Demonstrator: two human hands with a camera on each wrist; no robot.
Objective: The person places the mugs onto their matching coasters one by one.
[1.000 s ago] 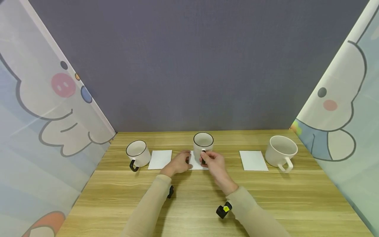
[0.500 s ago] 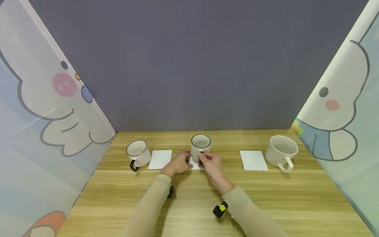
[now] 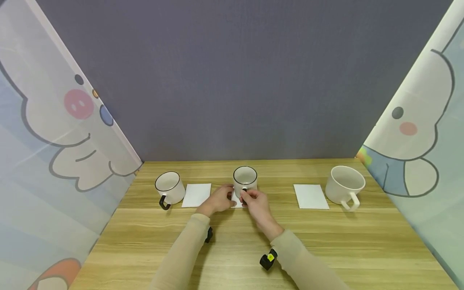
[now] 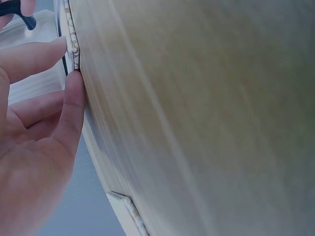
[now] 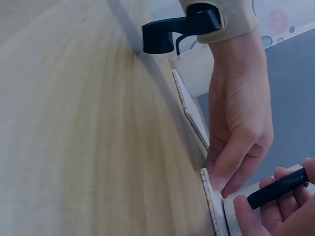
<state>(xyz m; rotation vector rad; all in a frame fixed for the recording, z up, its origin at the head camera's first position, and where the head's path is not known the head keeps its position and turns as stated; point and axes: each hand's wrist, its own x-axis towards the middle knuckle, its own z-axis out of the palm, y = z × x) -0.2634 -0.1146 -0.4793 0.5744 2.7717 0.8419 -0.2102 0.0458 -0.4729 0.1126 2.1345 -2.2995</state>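
A white mug [image 3: 245, 175] with a dark rim is upright over the middle white square coaster [image 3: 237, 202], its base close against the coaster in the right wrist view. My right hand [image 3: 258, 206] pinches the mug's black handle [image 5: 278, 188] between thumb and fingers. On the coaster's left side, my left hand [image 3: 217, 199] grips the edge, with fingers [image 4: 74, 93] right at its border. The left wrist view shows part of the mug's pale side [image 4: 37, 91] behind those fingers. Much of the coaster is hidden under the mug and both hands.
Left of the hands stand another black-handled mug [image 3: 169, 187] and a white coaster [image 3: 196, 195]. To the right are a third coaster [image 3: 311, 196] and a larger all-white mug [image 3: 344, 183]. A grey panel [image 3: 239, 80] rises behind the wooden table [image 3: 232, 249].
My right hand has brought the mug slightly left and down onto the middle coaster. My left hand has stayed at the coaster's edge.
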